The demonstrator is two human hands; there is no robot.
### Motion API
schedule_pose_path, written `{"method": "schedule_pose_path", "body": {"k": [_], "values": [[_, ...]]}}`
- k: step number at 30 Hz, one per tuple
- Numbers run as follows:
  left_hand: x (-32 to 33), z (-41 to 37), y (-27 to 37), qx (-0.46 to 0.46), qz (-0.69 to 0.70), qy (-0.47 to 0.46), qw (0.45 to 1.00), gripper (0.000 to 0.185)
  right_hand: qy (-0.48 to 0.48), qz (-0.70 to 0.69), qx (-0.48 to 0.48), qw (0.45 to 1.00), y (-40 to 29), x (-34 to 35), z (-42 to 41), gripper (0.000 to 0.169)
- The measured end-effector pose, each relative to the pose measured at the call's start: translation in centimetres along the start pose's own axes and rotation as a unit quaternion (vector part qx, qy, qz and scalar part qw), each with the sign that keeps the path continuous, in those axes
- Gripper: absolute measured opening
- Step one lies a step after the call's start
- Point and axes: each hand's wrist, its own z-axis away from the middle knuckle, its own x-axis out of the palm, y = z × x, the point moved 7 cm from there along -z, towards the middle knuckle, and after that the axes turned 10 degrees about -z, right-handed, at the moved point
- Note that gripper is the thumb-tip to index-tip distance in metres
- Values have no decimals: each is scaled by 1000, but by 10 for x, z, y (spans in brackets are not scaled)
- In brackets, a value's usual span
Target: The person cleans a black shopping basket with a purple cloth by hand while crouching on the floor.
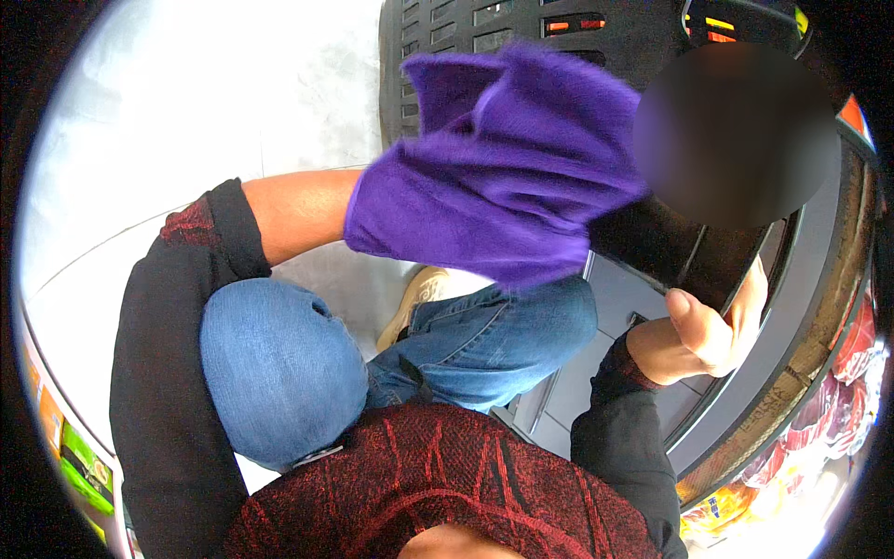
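A purple cloth covers my left hand completely. My bare left forearm runs into it from the left, and the cloth is held up in folds over the hand, so its fingers are hidden. The cloth's right side reaches a dark panel, partly covered by a round blurred patch. At the panel's lower right edge is my right hand, thumb on the near side and the other fingers partly behind the edge. My knees in blue jeans are bent below the cloth.
A black slotted plastic crate or rack stands beyond the cloth. On the right, a curved shelf edge borders several wrapped packages. Green packaging shows at the lower left. Pale floor spreads left; grey tiles lie below the panel.
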Motion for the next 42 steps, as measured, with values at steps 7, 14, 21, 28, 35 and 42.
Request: {"method": "schedule_pose_path", "body": {"k": [7, 14, 21, 28, 35, 42], "values": [[-45, 27, -19, -38, -237, 99, 966, 37, -3, -22, 16, 1000, -16, 4, -2, 60], [-87, 85, -18, -167, -323, 184, 913, 33, -313, -94, 149, 933, -39, 47, -9, 60], [-128, 112, 7, -219, -426, 212, 852, 22, -348, -262, 19, 900, -63, 97, -55, 70], [-160, 111, 46, -307, -143, 240, 910, 22, -244, -216, -154, 933, -91, 12, -68, 87], [-156, 73, 109, -210, -398, 131, 883, 24, -382, 112, -45, 916, 1, -36, 16, 101], [-143, 31, 111, -255, -602, 43, 756, 28, -118, 127, -209, 962, 1, -22, 5, 28]]}}
